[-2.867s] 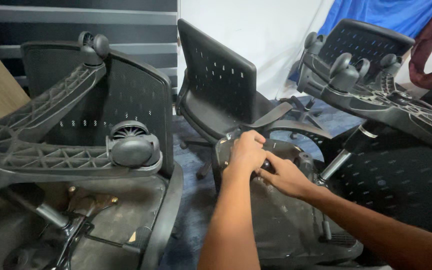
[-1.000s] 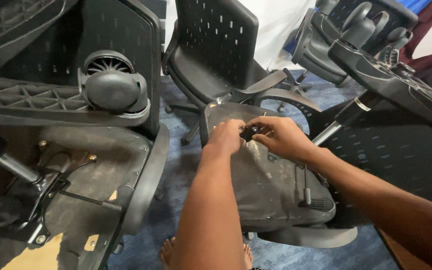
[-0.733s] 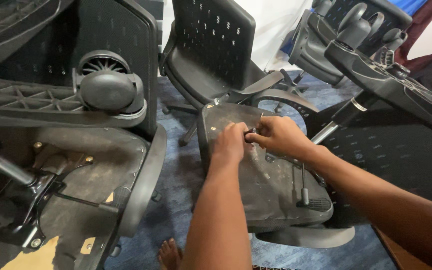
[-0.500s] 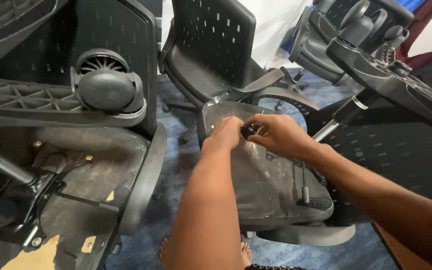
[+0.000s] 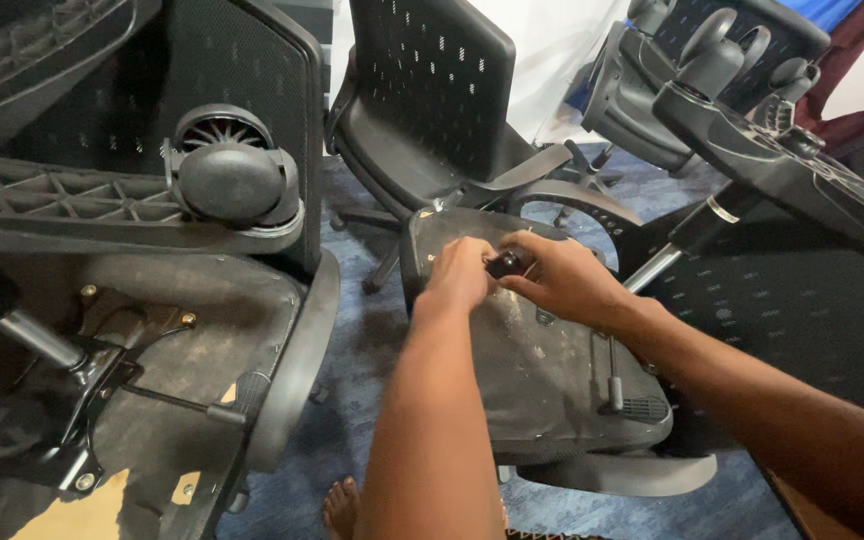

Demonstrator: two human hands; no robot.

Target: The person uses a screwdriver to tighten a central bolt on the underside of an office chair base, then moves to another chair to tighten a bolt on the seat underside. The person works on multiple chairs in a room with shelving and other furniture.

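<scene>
A small dark knob (image 5: 505, 264) is being pinched between the fingers of the right hand (image 5: 564, 280), at the upper edge of an overturned chair seat (image 5: 542, 385) whose dusty underside is being faced upward. The left hand (image 5: 460, 275) is being pressed on that same underside just beside the knob, its fingers curled downward against the surface; whether anything is being gripped beneath them cannot be told. The two hands are being kept almost touching. A thin lever (image 5: 612, 375) is being shown lying along the seat's underside, nearer the camera and to the right. To the left, another upturned chair (image 5: 152, 400) is being displayed with its metal mechanism exposed, and a caster wheel (image 5: 232, 180) on a ribbed plastic leg is being seen above it. Behind the hands, an upright black chair (image 5: 432, 90) with a perforated back is being framed on blue carpet (image 5: 352, 330). A bare foot (image 5: 340, 505) is being glimpsed at the lower edge, beneath the left forearm.
</scene>
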